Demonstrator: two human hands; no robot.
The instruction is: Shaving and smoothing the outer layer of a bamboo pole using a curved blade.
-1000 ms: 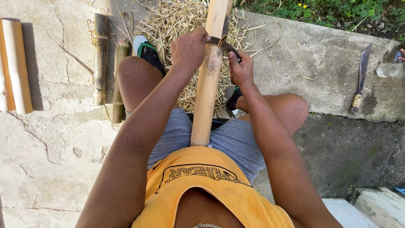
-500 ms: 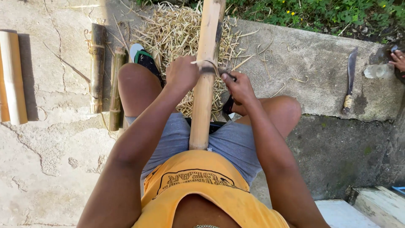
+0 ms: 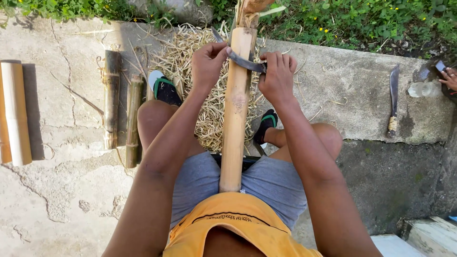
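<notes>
A pale, peeled bamboo pole [image 3: 235, 114] leans from my lap away from me over a heap of straw-like shavings [image 3: 190, 66]. A curved dark blade [image 3: 240, 59] lies across the pole near its far end. My left hand [image 3: 208, 64] grips the blade's left end. My right hand [image 3: 277, 76] is closed on its right end, at the handle. Both hands press the blade against the pole's surface.
Two dark unpeeled bamboo pieces [image 3: 112, 97] lie on the concrete at left, with a pale peeled piece [image 3: 15, 112] farther left. A long knife [image 3: 393, 100] rests on the ledge at right beside a clear bottle [image 3: 423, 89] and another person's hand [image 3: 450, 78]. Grass borders the far edge.
Both hands and the blade have slid away from me, up the pole toward its far end. The camera view has shifted slightly.
</notes>
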